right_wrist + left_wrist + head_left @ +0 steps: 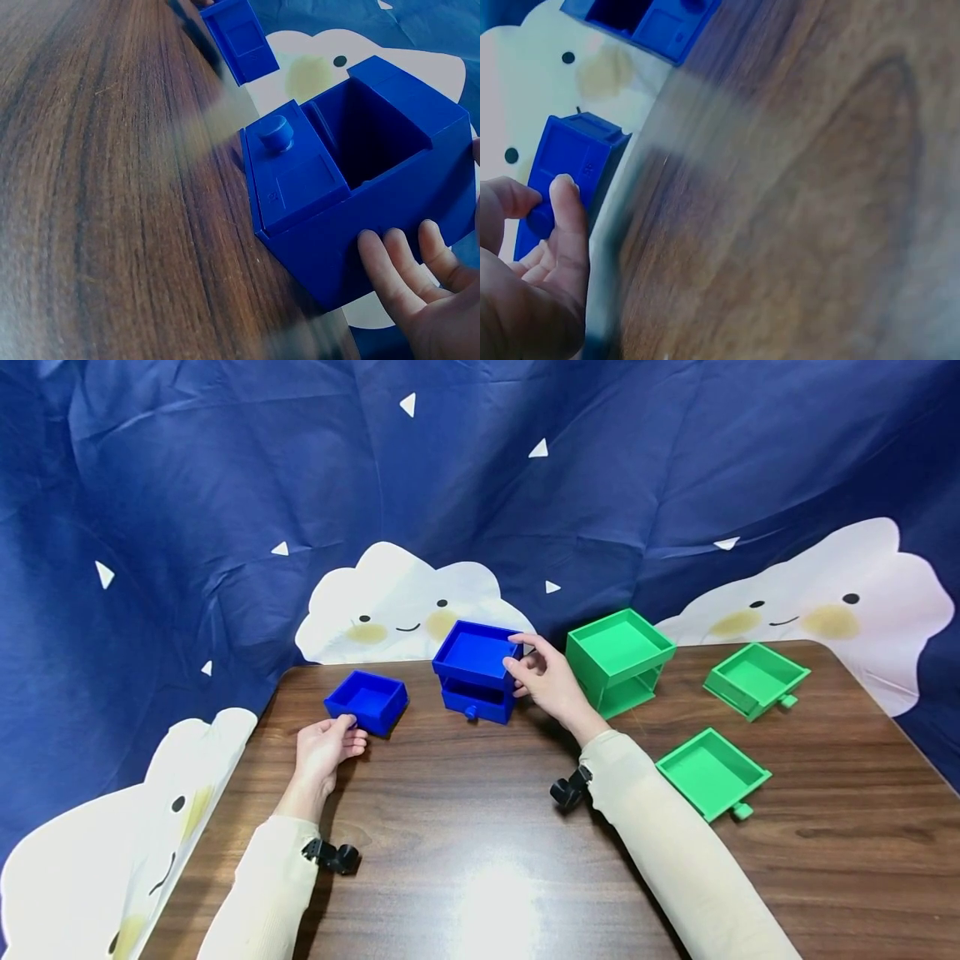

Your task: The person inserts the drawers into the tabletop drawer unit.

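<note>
A small blue drawer (390, 714) is at the left of the table, its open top facing up. My left hand (322, 750) pinches its round knob (540, 220) between thumb and finger. Whether the drawer touches the tabletop, I cannot tell. Right of it stands a blue mini cabinet (471, 676) with a tray-like top. Its upper slot is vacant, and a lower drawer (300, 176) with a knob sits in the bottom slot. My right hand (553, 685) grips the cabinet's right side, several fingertips pressed on the side wall and others at the top rim.
A green cabinet (587, 675) with an open front stands behind my right hand. Two green drawers (708, 768) with knobs lie on the table's right side. A dark blue curtain (337, 460) with white clouds hangs behind the wooden table (450, 810).
</note>
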Demonstrator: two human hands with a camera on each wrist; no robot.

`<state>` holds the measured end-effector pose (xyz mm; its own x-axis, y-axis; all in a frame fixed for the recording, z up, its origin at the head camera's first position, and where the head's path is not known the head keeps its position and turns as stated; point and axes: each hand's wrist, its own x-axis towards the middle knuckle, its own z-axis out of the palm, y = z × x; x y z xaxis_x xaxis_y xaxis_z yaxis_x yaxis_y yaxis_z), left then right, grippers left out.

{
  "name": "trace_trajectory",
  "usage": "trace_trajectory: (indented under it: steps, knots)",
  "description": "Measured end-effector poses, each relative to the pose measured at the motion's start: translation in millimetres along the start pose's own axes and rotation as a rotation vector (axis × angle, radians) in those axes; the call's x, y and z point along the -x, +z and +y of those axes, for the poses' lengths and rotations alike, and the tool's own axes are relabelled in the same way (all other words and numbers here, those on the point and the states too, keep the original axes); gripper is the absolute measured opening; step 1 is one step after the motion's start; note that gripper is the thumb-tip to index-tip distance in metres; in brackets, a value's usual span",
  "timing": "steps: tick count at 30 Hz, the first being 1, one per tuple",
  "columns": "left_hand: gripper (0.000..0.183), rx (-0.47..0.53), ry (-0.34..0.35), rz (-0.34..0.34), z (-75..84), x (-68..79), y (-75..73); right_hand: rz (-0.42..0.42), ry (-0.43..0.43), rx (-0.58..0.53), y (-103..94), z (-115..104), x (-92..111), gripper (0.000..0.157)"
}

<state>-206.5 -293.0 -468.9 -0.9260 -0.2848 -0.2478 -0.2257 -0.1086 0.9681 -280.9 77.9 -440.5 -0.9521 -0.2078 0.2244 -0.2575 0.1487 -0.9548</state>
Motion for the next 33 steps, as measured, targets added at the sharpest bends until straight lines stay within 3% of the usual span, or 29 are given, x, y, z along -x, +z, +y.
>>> trace_trajectory:
  steps: [33]
  knots:
    - [0.013, 0.051, 0.049, 0.01, -1.8, 33.0, 17.5, -0.016, 0.013, 0.001, 0.4, -4, 2, 0.044]
